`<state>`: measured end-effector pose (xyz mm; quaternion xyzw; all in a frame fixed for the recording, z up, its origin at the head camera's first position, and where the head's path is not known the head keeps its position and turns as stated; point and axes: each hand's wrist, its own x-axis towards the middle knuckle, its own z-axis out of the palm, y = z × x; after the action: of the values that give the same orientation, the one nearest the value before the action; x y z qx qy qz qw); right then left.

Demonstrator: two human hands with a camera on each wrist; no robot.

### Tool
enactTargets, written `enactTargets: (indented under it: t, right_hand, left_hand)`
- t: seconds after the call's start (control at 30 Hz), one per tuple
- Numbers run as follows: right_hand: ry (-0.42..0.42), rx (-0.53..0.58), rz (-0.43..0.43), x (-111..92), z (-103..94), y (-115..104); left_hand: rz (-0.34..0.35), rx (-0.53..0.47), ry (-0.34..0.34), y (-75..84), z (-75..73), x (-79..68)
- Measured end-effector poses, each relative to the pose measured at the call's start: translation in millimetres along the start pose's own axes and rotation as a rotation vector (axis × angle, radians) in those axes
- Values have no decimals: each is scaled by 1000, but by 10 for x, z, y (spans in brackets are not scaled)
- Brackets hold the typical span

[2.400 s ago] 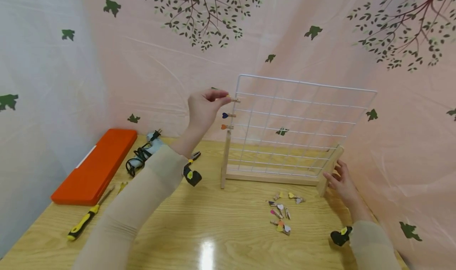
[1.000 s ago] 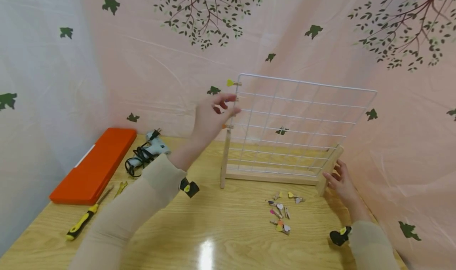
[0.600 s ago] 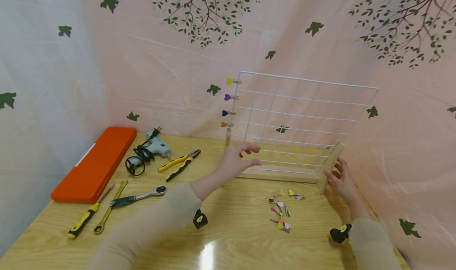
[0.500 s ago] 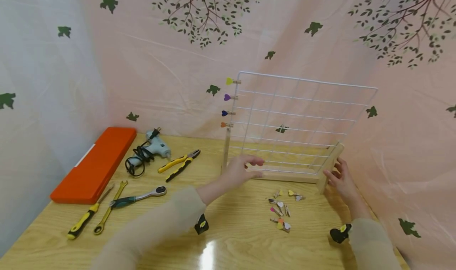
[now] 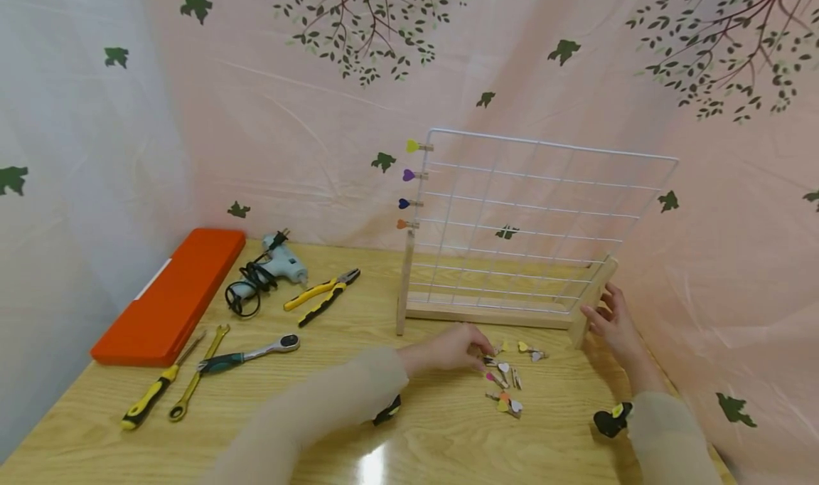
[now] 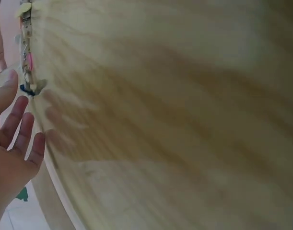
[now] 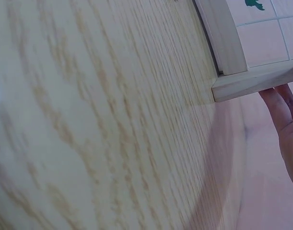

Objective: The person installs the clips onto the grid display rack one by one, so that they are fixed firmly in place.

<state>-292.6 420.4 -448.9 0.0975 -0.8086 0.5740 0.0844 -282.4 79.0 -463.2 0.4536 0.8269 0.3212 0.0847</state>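
Observation:
My left hand (image 5: 451,348) hovers at the left side of a loose cluster of small heart-topped clothespins (image 5: 503,370). In the left wrist view its thumb and fingers (image 6: 22,132) are spread apart, just short of a dark blue clothespin (image 6: 27,90). My right hand (image 5: 617,328) holds the right wooden post (image 5: 584,321) of a white wire grid rack (image 5: 544,218) between thumb and fingers; the right wrist view has its fingers (image 7: 278,108) against that post. Clipped down the rack's left edge are yellow (image 5: 412,146), purple (image 5: 409,176), dark blue (image 5: 404,203) and orange (image 5: 402,224) heart clothespins.
On the left of the wooden table (image 5: 358,442) lie an orange case (image 5: 173,296), a glue gun (image 5: 281,261) with a coiled black cord, pliers (image 5: 326,293), a ratchet wrench (image 5: 256,352), a yellow spanner (image 5: 195,382) and a screwdriver (image 5: 153,396). A printed curtain (image 5: 307,115) hangs behind.
My left hand has let go of a clothespin on the rack's left edge and come down rightward to the loose clothespins. The right hand has stayed on the post.

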Motion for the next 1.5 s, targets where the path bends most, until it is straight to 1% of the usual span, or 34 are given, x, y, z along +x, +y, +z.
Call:
enactTargets:
  t: [0.03,0.07,0.13,0.23,0.33,0.43,0.57,0.63,0.7,0.77,0.9,0.97,1.07,1.13,1.2,1.33,1.4,1.5]
  right_hand:
    - [-2,5,-3,1,-2,0]
    - [-6,-22,-4,2,-1,-3]
    - [-14,-25,-11,3,-1,-8]
    - [-17,-34,-9,4,4,-18]
    - [-15,-44,-4,0,8,-27]
    - [-12,-41,6,1,3,-17]
    - [-11,-22,-4,1,1,-5]
    - [-11,7,-13,-3,4,-8]
    - [-13,33,-27,-9,8,-12]
    - [-11,42,-23,-10,8,-11]
    - [-12,41,-12,-6,4,-2]
    - [-14,36,-11,0,-1,7]
    - [-14,39,-14,6,-7,23]
    - [-17,33,-21,6,-10,30]
    - [-21,41,-24,5,-13,32]
    - [-23,45,-26,3,-14,32]
    - [-22,47,-23,3,-12,34]
    - [-20,40,-17,0,-12,31]
  left_hand:
    - [-3,-3,-7,-5,20,23]
    - [-8,0,-12,-9,36,43]
    - [-14,9,-19,-13,55,77]
    - [-19,57,-23,-20,65,109]
    - [-5,115,-35,-27,71,128]
    - [4,143,-50,-27,71,133]
    - [14,123,-86,-25,45,123]
    - [16,90,-104,-35,29,112]
    - [0,46,-118,-43,5,91]
    - [-28,4,-121,-49,-29,61]
    - [-83,-53,-109,-47,-131,-41]
    - [-86,-84,-89,-37,-196,-100]
    - [-105,-192,-44,-17,-299,-185]
    - [-121,-252,10,-7,-368,-228]
    - [-152,-311,62,17,-451,-261]
    - [-180,-372,178,100,-650,-302]
    - [-171,-408,233,157,-770,-312]
    - [-129,-449,298,271,-997,-315]
